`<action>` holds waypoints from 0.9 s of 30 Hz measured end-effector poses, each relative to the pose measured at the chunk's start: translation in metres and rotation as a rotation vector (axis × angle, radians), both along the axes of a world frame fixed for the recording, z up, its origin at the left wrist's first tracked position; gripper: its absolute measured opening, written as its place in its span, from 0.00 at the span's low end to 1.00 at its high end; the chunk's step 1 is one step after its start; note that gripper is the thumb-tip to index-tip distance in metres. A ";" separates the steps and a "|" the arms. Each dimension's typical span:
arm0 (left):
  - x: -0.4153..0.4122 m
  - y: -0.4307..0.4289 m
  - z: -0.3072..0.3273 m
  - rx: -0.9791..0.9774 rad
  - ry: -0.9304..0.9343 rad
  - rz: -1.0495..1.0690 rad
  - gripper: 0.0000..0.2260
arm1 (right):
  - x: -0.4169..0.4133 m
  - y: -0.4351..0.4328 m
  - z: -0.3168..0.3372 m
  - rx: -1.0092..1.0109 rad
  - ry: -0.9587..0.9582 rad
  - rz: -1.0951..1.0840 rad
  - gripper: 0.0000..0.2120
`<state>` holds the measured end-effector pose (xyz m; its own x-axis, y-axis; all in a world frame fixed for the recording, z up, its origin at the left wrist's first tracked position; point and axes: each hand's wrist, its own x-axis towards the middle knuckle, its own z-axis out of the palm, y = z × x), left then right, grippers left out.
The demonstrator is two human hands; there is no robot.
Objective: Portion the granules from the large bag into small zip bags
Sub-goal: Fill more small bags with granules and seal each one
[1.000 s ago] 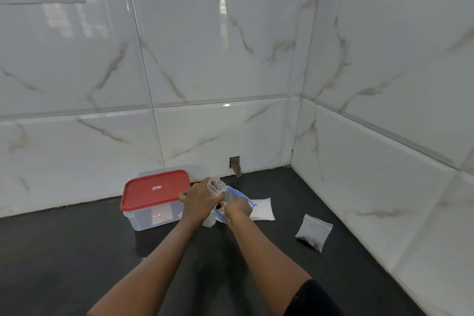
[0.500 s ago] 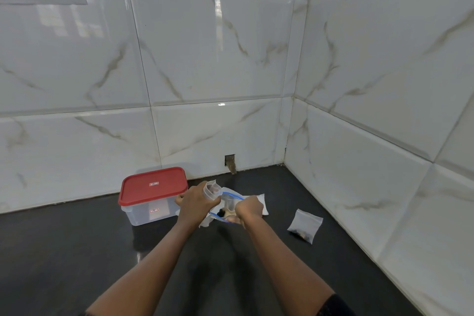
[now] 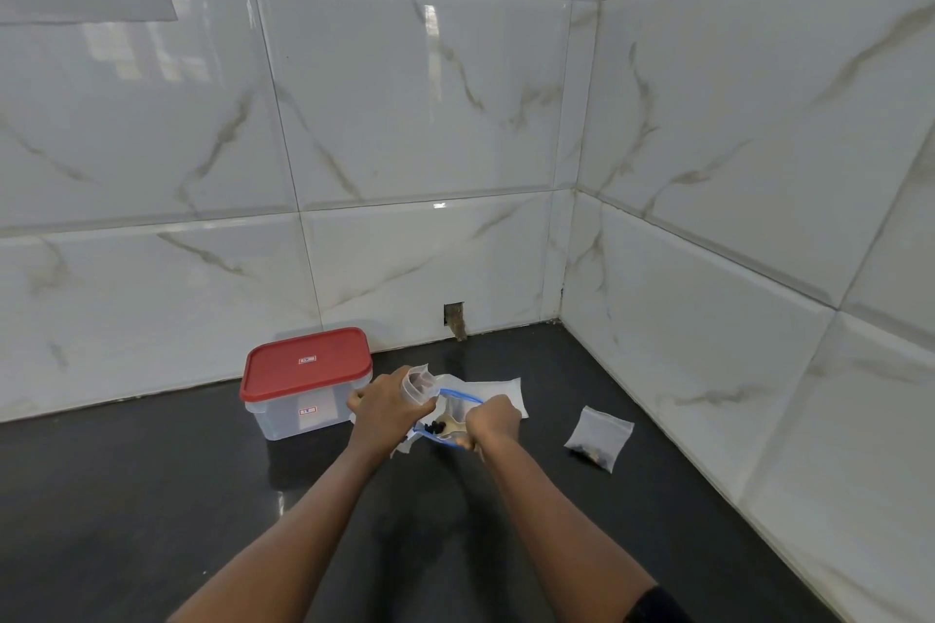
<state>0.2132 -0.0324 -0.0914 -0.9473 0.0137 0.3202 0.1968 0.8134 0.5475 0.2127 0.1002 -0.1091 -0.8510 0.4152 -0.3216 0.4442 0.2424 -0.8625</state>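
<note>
My left hand (image 3: 387, 402) grips a small clear plastic cup (image 3: 417, 385) tilted toward the right, with dark granules inside it. Just right of it, my right hand (image 3: 493, 422) pinches the edge of a clear zip bag with a blue seal (image 3: 455, 407), holding its mouth wide. Dark granules and a pale object lie inside that bag. A stack of white empty bags (image 3: 498, 390) lies flat behind both hands. A small filled zip bag (image 3: 597, 438) rests on the counter to the right.
A clear plastic box with a red lid (image 3: 306, 382) stands closed to the left of my hands, on the dark counter (image 3: 152, 496). Tiled walls meet in a corner behind and to the right. A small hole (image 3: 454, 317) shows in the back wall.
The cup in my left hand has tipped further toward the bag. My right hand has slid along the bag's rim toward me, spreading its mouth. The view has shifted a little.
</note>
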 end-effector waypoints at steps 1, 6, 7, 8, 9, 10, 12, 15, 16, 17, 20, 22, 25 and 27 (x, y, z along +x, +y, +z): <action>0.001 0.000 -0.001 -0.006 0.000 -0.003 0.17 | 0.003 0.002 0.001 -0.042 -0.006 0.001 0.05; 0.001 0.001 -0.004 -0.008 -0.003 -0.022 0.18 | 0.012 0.009 0.004 -0.138 -0.015 -0.002 0.08; 0.001 0.001 -0.005 -0.006 -0.009 -0.023 0.18 | 0.012 0.010 0.004 -0.140 -0.019 0.000 0.05; 0.000 0.001 -0.006 -0.008 -0.009 -0.024 0.18 | 0.012 0.011 0.004 -0.140 -0.023 0.003 0.03; 0.000 0.001 -0.006 -0.010 -0.008 -0.026 0.18 | 0.012 0.012 0.005 -0.144 -0.023 0.002 0.02; -0.001 0.002 -0.007 -0.010 -0.001 -0.030 0.18 | 0.012 0.013 0.006 -0.145 -0.019 0.000 0.02; -0.003 0.003 -0.007 -0.001 0.012 -0.038 0.17 | 0.011 0.016 0.008 -0.142 -0.023 0.008 0.03; -0.005 0.005 -0.006 0.005 0.006 -0.060 0.17 | 0.012 0.018 0.010 -0.142 -0.041 0.008 0.04; -0.006 0.005 -0.007 0.010 0.000 -0.071 0.18 | 0.011 0.019 0.010 -0.146 -0.046 0.005 0.06; -0.006 0.005 -0.007 0.011 -0.010 -0.077 0.18 | 0.010 0.020 0.009 -0.151 -0.053 0.005 0.07; -0.008 0.005 -0.005 0.004 -0.021 -0.075 0.19 | 0.009 0.023 0.014 -0.161 -0.056 0.013 0.08; -0.010 0.005 -0.002 0.009 -0.025 -0.072 0.19 | 0.008 0.028 0.021 -0.181 -0.044 0.023 0.08; -0.011 0.004 0.000 0.055 -0.051 -0.066 0.23 | 0.009 0.040 0.036 -0.217 -0.044 0.062 0.10; -0.014 0.001 -0.002 0.108 -0.063 -0.075 0.25 | 0.010 0.050 0.048 -0.220 -0.059 0.089 0.11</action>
<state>0.1989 -0.0311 -0.0931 -0.9630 0.0541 0.2639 0.2178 0.7331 0.6443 0.2223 0.1506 -0.0613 -0.8581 0.2542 -0.4462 0.4806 0.0916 -0.8721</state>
